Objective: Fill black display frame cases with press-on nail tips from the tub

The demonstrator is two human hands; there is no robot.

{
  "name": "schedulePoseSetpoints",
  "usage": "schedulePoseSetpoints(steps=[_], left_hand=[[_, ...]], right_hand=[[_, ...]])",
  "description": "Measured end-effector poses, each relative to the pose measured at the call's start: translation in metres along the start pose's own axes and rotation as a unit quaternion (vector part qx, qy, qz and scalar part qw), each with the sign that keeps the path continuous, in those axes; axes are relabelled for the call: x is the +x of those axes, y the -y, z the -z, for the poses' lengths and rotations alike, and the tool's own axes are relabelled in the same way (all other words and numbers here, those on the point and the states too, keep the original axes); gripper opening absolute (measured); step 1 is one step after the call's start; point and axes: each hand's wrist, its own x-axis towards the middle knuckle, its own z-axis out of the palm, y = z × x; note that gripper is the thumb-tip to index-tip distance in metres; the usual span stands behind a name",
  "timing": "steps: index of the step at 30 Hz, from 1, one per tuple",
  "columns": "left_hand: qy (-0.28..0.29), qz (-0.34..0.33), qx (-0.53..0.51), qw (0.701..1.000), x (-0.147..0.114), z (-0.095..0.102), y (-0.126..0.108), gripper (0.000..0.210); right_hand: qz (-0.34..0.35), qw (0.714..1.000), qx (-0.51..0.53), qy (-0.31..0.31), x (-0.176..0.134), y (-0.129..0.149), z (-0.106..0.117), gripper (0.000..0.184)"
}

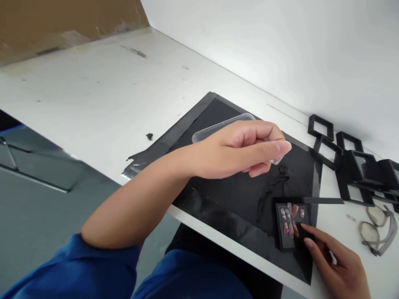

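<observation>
My left hand [240, 149] reaches across the black mat [224, 203], its fingers curled and the thumb pressed toward them. A small clear plastic piece [277, 160] shows just under the thumb tip; its full shape is hidden by the hand. Behind the wrist lies a clear plastic tray or lid [215, 129], partly covered. At the lower right, the thumb and forefinger of my right hand [339, 261] grip the right edge of a small black box [282, 245]. Inside the box are several decorated false nails [289, 220], mostly pinkish with some bright spots.
Several black square frame-like boxes [327, 151] are piled at the right. A pair of glasses [374, 232] rests below them. The white table [93, 104] meets a white wall behind and a brown panel [68, 29] at far left. A dark scrap [149, 136] lies beside the mat.
</observation>
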Motion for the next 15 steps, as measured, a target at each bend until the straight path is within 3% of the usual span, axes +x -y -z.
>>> schedulePoseSetpoints(steps=[8, 15], left_hand=[[-0.027, -0.022, 0.031, 0.999, -0.001, 0.004, 0.004, 0.042], [-0.008, -0.036, 0.027, 0.999, -0.001, 0.001, -0.001, 0.025]], right_hand=[[-0.035, 0.999, 0.008, 0.01, -0.004, -0.01, -0.001, 0.042], [-0.065, 0.998, 0.022, 0.0, -0.002, 0.0, -0.002, 0.042]])
